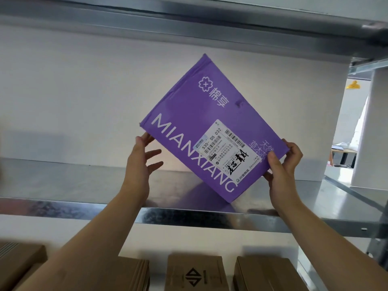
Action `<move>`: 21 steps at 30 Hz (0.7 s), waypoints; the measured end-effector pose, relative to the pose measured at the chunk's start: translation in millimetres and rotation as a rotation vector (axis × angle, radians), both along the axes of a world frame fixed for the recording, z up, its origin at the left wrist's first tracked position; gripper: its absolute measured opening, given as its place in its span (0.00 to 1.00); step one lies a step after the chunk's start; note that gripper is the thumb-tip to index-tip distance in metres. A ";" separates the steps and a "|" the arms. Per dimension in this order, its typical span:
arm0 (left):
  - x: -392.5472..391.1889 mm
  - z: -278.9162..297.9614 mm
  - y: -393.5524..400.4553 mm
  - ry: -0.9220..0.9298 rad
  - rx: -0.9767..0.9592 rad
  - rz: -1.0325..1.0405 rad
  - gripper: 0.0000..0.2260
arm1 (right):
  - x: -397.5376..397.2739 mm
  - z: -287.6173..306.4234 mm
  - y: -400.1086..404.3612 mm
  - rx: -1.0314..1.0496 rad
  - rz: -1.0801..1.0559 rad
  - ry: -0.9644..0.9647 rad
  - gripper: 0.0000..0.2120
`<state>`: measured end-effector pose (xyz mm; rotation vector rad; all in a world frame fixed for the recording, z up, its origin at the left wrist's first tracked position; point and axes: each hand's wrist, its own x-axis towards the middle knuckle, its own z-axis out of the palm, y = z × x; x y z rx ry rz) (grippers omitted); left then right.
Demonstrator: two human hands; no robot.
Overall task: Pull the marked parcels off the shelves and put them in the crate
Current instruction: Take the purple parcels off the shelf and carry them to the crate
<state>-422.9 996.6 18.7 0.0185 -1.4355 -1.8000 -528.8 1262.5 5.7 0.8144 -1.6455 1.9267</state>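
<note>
A flat purple parcel [201,114] printed MIANXIANG stands tilted on one corner over the metal shelf [63,181]. Its white shipping label [228,152] carries black handwritten marks. My right hand [283,164] grips the parcel's lower right edge, thumb on the front face. My left hand [140,160] has its fingers spread, fingertips touching the parcel's left corner. No crate is in view.
Brown cardboard boxes [195,274] lie on the shelf below, along the bottom of the view. Another shelf board [189,15] runs overhead. A white wall backs the shelf, and a white pillar [365,127] stands at the right.
</note>
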 end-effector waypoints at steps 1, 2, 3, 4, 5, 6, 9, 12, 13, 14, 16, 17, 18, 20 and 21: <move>0.0 1.3 3.5 -0.018 -0.068 -0.015 0.19 | -1.3 0.1 1.1 -0.026 -0.004 -0.013 0.19; -0.8 2.3 6.6 -0.038 -0.131 -0.030 0.19 | -2.4 -0.2 2.1 -0.043 -0.009 -0.019 0.20; -1.3 3.4 9.5 -0.061 -0.178 -0.050 0.20 | -2.3 0.0 2.8 -0.048 -0.015 -0.025 0.21; -2.2 3.7 11.3 -0.083 -0.217 -0.070 0.23 | -2.5 0.4 2.9 -0.040 -0.021 -0.033 0.22; -2.3 3.3 12.3 -0.101 -0.258 -0.087 0.26 | -2.2 0.6 3.0 -0.026 -0.019 -0.045 0.21; -3.3 1.8 12.3 -0.114 -0.307 -0.099 0.29 | -2.7 0.0 2.7 -0.001 -0.020 -0.058 0.19; -6.9 -2.5 9.1 -0.131 -0.371 -0.092 0.24 | -3.6 -2.8 -0.4 0.110 -0.009 -0.095 0.11; -8.8 -2.5 6.0 -0.125 -0.340 -0.112 0.20 | -3.5 -4.8 -4.1 0.236 0.021 -0.097 0.19; -7.1 -3.4 6.3 -0.114 -0.359 -0.130 0.20 | -3.7 -5.1 -4.3 0.270 0.022 -0.104 0.22; -4.8 -5.0 7.1 -0.097 -0.383 -0.151 0.21 | -4.0 -4.9 -4.4 0.287 0.024 -0.113 0.23; -0.3 -9.2 9.4 -0.070 -0.415 -0.208 0.25 | -5.1 -5.0 -4.1 0.310 0.038 -0.145 0.26; 0.9 -10.6 10.2 -0.066 -0.416 -0.235 0.27 | -4.5 -4.7 -4.5 0.330 0.047 -0.157 0.26; 0.7 -11.4 10.4 -0.066 -0.405 -0.255 0.29 | -3.1 -4.2 -5.0 0.352 0.056 -0.161 0.27; -0.6 -10.7 11.0 -0.071 -0.386 -0.274 0.30 | -1.5 -4.0 -6.6 0.374 0.064 -0.166 0.27; -1.1 -9.9 11.4 -0.080 -0.377 -0.278 0.30 | -1.5 -4.1 -6.7 0.373 0.064 -0.170 0.27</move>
